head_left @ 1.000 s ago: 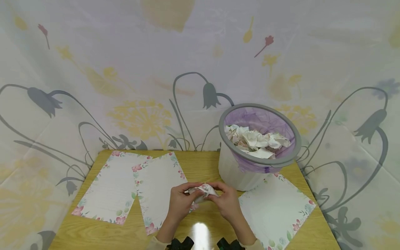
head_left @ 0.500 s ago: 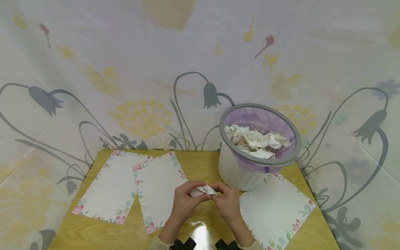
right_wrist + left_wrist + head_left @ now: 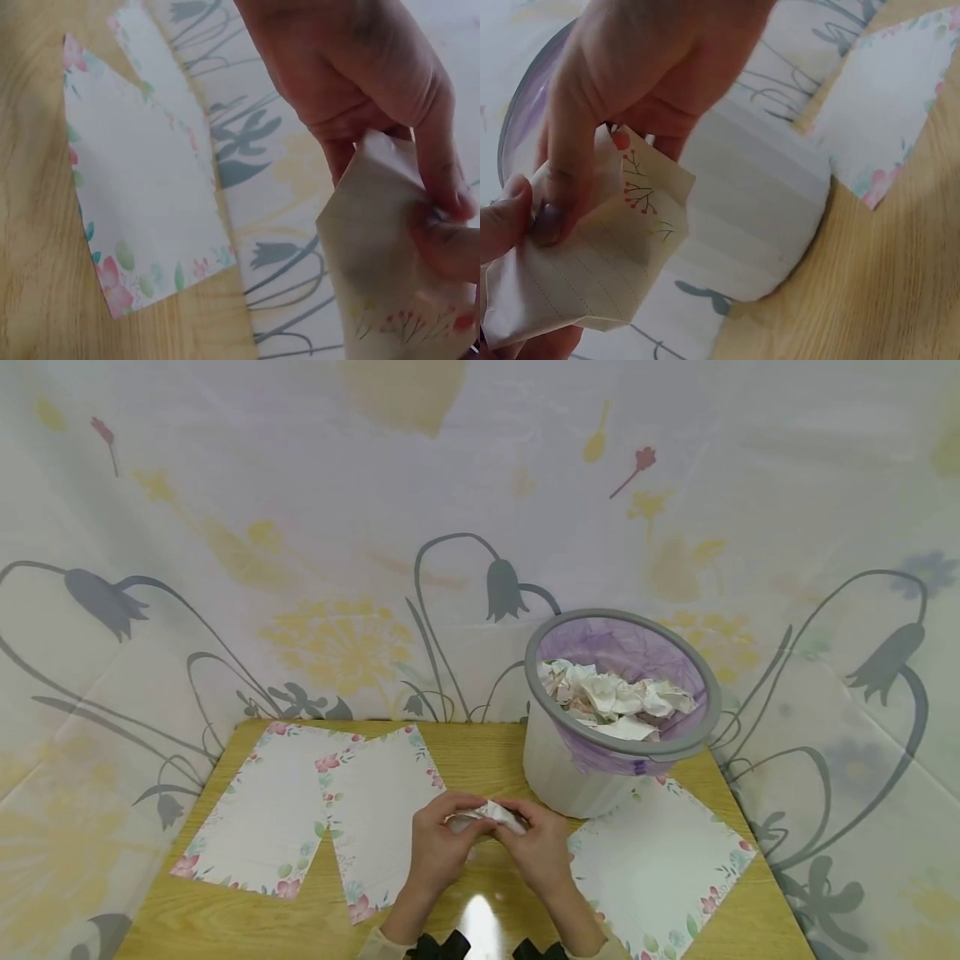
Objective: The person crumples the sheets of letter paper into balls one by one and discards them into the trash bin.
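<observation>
Both hands hold one folded, crumpled sheet of floral paper (image 3: 501,814) above the front middle of the table. My left hand (image 3: 442,843) pinches its left side, thumb toward me and fingers behind. On the other side my right hand (image 3: 540,847) grips it the same way, the thumbs close together. Seen from the left wrist, the paper (image 3: 592,270) shows faint dotted lines and a red berry print, with the right hand (image 3: 645,67) at its upper part. In the right wrist view the left hand (image 3: 360,67) pinches a folded corner of it.
Two flat floral sheets lie at left, an outer sheet (image 3: 262,810) and an inner sheet (image 3: 386,810). Another sheet (image 3: 667,860) lies at right. A white bin (image 3: 566,768) with a purple liner and crumpled papers (image 3: 618,693) stands at the table's back right, before a printed curtain (image 3: 300,485).
The paper between the hands has been turned and folded a little, and looks flatter now. The thumbs have come closer together. The bin and flat sheets stay in place.
</observation>
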{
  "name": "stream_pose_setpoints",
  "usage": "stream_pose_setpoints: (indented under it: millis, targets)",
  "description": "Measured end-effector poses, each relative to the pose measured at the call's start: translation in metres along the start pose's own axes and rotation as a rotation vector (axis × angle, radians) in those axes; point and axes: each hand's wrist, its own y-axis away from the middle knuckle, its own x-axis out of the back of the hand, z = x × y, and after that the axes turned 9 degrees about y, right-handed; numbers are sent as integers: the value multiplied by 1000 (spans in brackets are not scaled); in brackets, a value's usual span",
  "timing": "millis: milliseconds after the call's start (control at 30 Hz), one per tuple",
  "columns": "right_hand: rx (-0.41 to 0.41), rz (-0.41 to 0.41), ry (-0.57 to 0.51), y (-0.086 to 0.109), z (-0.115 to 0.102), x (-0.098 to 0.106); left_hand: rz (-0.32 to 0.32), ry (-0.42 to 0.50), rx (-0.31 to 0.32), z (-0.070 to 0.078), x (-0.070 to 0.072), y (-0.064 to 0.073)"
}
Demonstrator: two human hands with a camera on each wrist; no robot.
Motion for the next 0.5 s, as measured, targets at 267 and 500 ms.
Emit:
stream_pose_setpoints:
  millis: [267,500]
  targets:
    - [-120,-85,-315,2,10,15,107,376,373,-3,12,1]
    - [-247,-177,-741,3,14,17,65,518,448,-2,10,2]
